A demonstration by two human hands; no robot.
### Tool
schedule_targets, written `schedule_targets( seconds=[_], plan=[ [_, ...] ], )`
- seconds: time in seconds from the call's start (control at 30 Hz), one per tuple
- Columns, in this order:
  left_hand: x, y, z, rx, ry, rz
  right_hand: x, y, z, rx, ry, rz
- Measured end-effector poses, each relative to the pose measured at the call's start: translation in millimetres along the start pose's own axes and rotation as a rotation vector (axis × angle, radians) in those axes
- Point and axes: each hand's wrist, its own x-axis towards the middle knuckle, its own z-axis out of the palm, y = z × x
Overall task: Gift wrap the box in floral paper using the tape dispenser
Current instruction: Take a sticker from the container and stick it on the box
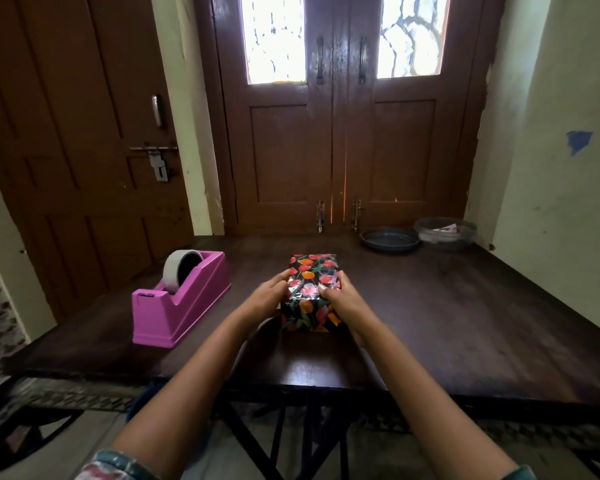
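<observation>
A box [311,279] covered in black paper with red, pink and orange flowers stands in the middle of the dark wooden table [465,323]. Shiny clear tape shows across its near top edge. My left hand [269,297] grips the box's left side, fingers on its top edge. My right hand [343,296] grips the right side, thumb pressed on the taped top. A pink tape dispenser [179,299] with a grey roll of tape [181,270] sits to the left of the box, apart from my hands.
A dark round lid [388,240] and a clear round container [445,232] stand at the table's far right, near brown double doors [333,150]. The table's front edge [291,386] runs just above black metal legs. A wall rises on the right.
</observation>
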Motion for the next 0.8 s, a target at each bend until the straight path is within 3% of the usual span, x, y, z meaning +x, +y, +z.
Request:
schedule_targets(
  seconds=[0.2, 0.37, 0.63, 0.8],
  plan=[
    [8, 30, -6, 0.203, 0.057, 0.115, -5, -11, -42, -0.099, 0.183, -0.081],
    [32, 78, 43, 0.321, 0.029, 0.299, 0, -17, -112, -0.247, 0.280, -0.113],
    [110, 136, 163, 0.524, -0.056, 0.423, 32, -8, -254, -1.015, 0.347, 0.003],
    [180, 138, 222, 0.659, -0.113, 0.446, 71, 16, -297, -1.215, 0.306, 0.135]
  ],
)
